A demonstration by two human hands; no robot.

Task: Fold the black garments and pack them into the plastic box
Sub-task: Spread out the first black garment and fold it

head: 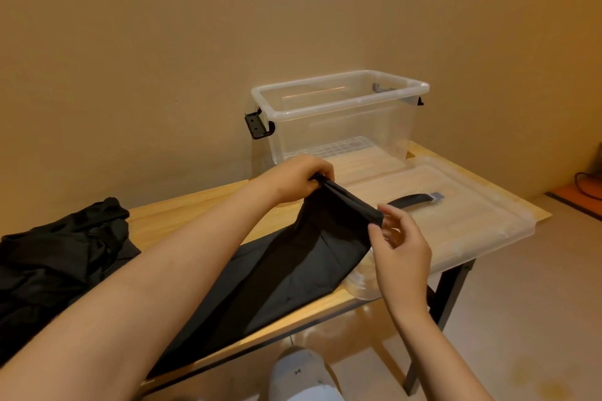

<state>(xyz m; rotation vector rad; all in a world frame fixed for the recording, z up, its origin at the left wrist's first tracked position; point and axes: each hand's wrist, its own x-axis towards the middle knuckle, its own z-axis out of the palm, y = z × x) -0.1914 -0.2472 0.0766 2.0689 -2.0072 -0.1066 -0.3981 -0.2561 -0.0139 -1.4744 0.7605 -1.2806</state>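
Fingers: left hand (pixel 293 177) and right hand (pixel 400 247) pinch the raised edge of the black garment (pixel 293 267).
Around: plastic box (pixel 338 110) at the desk (pixel 202 205) far edge; lid (pixel 472 225) on the right edge.
Cut off: black pile (pixel 58 254), left edge.

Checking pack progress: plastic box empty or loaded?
Empty. Through the plastic box walls only its grid floor shows, no fabric. Its lid lies off, on the table.
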